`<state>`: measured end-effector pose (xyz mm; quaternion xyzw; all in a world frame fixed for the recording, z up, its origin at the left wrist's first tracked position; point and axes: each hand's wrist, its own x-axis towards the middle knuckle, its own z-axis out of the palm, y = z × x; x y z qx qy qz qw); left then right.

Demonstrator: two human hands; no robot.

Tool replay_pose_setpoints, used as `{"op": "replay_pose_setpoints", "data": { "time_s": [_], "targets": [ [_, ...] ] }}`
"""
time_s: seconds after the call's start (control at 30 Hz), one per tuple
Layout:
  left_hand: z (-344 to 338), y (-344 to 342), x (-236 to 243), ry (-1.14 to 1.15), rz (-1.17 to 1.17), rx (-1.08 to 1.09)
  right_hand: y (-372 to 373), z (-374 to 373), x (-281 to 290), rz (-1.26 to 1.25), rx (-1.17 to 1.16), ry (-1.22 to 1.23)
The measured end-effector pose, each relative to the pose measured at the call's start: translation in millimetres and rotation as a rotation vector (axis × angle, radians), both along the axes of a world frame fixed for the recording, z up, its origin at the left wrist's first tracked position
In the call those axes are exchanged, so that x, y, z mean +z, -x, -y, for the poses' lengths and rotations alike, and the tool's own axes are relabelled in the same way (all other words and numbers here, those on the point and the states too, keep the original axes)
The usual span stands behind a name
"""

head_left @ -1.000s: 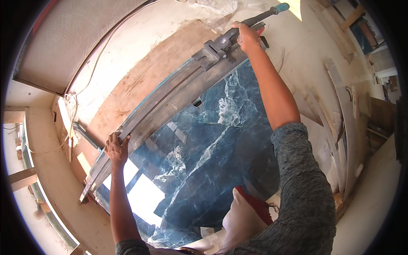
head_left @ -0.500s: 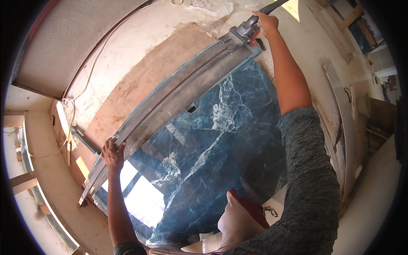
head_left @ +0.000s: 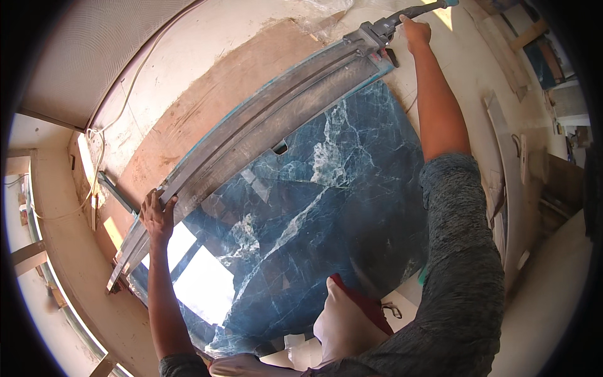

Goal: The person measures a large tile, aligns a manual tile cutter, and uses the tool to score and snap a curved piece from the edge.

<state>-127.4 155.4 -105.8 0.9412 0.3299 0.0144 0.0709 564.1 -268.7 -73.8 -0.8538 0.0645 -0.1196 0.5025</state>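
Observation:
A long grey manual tile cutter [head_left: 260,119] lies diagonally across the far side of a glossy blue marble-patterned slab [head_left: 352,195] with white veins. At the cutter's far right end sits its carriage [head_left: 370,39], from which a dark lever handle [head_left: 433,7] with a teal tip sticks out. My right hand [head_left: 416,34] is closed at the handle, its fingers partly hidden. Near the cutter's left end, my left hand [head_left: 157,217] grips the rail, fingers over one side and thumb on the other.
A brown board [head_left: 239,75] extends beyond the cutter. A pale cable [head_left: 129,88] runs along the left, beside a large textured panel [head_left: 119,44]. Long pale strips [head_left: 502,144] lean at the right. A white and red cloth [head_left: 348,327] shows at the near edge.
The view has shifted slightly. My right hand, the carriage and the handle appear a little farther right, with the handle's teal tip now showing. My left hand stays on the rail.

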Motion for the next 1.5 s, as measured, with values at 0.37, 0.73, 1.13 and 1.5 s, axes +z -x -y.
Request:
{"op": "replay_pose_setpoints", "data": {
  "time_s": [0.37, 0.73, 1.13, 1.5],
  "targets": [
    [-2, 2, 1, 0.042, -0.024, 0.066, 509, 213, -67, -0.406, 0.127, -0.068],
    [43, 79, -10, 0.054, 0.365, 0.046, 686, 499, -177, -0.386, 0.095, 0.994],
    [130, 587, -43, 0.100, 0.015, 1.202, 719, 346, -102, -0.925, -0.148, -0.535],
    [154, 673, -92, 0.442, 0.167, 1.078, 700, 360, -118, -0.861, -0.105, -0.610]
  ]
}}
